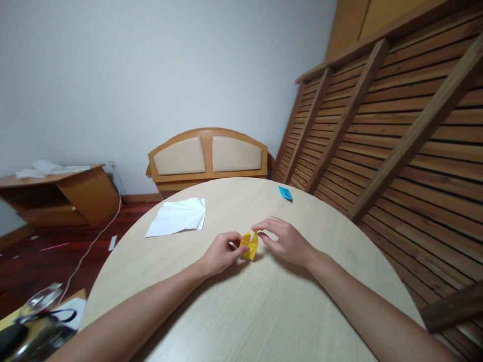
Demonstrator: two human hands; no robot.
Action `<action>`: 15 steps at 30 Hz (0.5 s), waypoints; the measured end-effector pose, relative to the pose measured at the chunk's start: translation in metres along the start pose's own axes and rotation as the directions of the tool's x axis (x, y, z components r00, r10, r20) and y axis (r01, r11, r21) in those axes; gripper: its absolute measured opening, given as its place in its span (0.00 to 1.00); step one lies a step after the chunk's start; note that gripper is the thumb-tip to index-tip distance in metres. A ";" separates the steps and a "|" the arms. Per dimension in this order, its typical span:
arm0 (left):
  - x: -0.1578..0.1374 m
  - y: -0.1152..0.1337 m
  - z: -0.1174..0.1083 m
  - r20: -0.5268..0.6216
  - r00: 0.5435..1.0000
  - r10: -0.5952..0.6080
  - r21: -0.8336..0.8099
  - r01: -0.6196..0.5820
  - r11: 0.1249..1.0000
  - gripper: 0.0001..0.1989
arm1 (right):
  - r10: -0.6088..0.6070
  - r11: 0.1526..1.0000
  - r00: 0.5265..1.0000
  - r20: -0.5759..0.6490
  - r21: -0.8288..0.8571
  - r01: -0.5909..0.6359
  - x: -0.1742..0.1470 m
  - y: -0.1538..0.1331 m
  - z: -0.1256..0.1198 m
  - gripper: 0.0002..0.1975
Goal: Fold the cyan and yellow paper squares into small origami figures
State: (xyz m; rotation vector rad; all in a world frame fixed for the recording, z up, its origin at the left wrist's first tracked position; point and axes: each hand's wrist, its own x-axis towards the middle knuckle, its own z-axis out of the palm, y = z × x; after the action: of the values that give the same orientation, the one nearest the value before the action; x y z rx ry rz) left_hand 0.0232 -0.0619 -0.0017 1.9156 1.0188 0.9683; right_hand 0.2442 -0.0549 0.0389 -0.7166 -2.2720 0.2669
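Observation:
A small piece of yellow folded paper (249, 250) is held just above the table, with two pointed flaps standing up and a gap between them. My left hand (223, 253) is closed on its left side, the thumb lying across the front and the other fingers partly hidden behind. At the right-hand flap, the thumb and forefinger of my right hand (284, 240) come together around its tip. A blue folded paper piece (286, 193) lies farther back on the right. On the left, a creased white sheet of paper (177, 216) rests flat with fold lines fanning across it.
The round, pale wooden table (241, 311) spans the middle. Behind it stands a padded headboard (207, 153); slatted wood (377, 115) leans along the right. A low cabinet (81, 196) stands at left, with a white cable (94, 241) on the floor and clutter (41, 322) at lower left.

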 end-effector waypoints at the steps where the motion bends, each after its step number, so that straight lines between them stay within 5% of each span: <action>1: 0.000 0.000 0.000 -0.002 1.000 -0.003 -0.003 0.003 1.000 0.11 | -0.009 1.000 1.000 0.003 -0.012 0.009 0.000 0.000 0.000 0.12; 15: 0.001 -0.006 -0.001 -0.001 1.000 -0.028 -0.027 0.028 0.999 0.14 | -0.068 0.990 0.990 -0.127 -0.133 0.051 -0.001 0.009 0.003 0.04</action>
State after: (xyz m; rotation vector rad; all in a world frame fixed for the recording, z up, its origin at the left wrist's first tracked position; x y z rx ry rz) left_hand 0.0206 -0.0587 -0.0060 1.8747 1.0253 0.9628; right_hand 0.2464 -0.0480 0.0324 -0.7093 -2.1955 0.0423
